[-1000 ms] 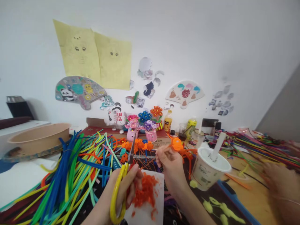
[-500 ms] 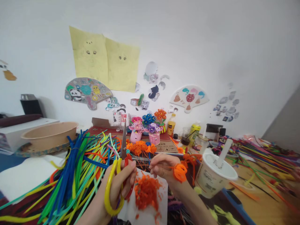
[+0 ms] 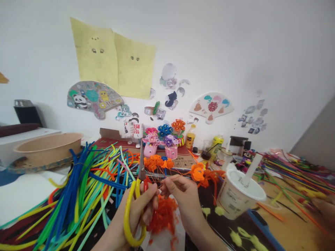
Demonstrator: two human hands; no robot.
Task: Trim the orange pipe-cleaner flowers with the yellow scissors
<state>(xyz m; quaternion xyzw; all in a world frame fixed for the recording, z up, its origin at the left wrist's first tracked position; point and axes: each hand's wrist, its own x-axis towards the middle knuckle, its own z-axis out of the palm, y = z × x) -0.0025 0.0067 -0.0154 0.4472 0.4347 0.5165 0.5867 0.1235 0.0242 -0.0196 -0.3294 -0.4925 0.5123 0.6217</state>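
My left hand [image 3: 142, 205] is closed around a pair of scissors [image 3: 134, 209] with yellow and red handles. The blades point upward and look closed together. My right hand [image 3: 181, 195] pinches the thin stem of an orange fuzzy flower [image 3: 197, 173], whose head sticks out beyond the knuckles. Both hands' fingertips are close together. Beneath them, orange fuzz clippings [image 3: 163, 216] lie heaped on a white sheet [image 3: 179, 233]. Just behind, a bunch of orange flowers [image 3: 157, 162] with thin wire stems lies at the front of a box.
Loose colourful pipe cleaners [image 3: 78, 195] spread over the left side. A lidded cup [image 3: 239, 193] with a wide straw stands right of my hand. Behind are pink flower pots [image 3: 171, 152] and drink bottles [image 3: 190, 137]. Another person's hand [image 3: 326, 209] shows at the right edge.
My hands have come closer together. The right hand has turned, and the orange flower has swung up from beside the wrist to above the knuckles. Another person's hand has appeared at the right edge.
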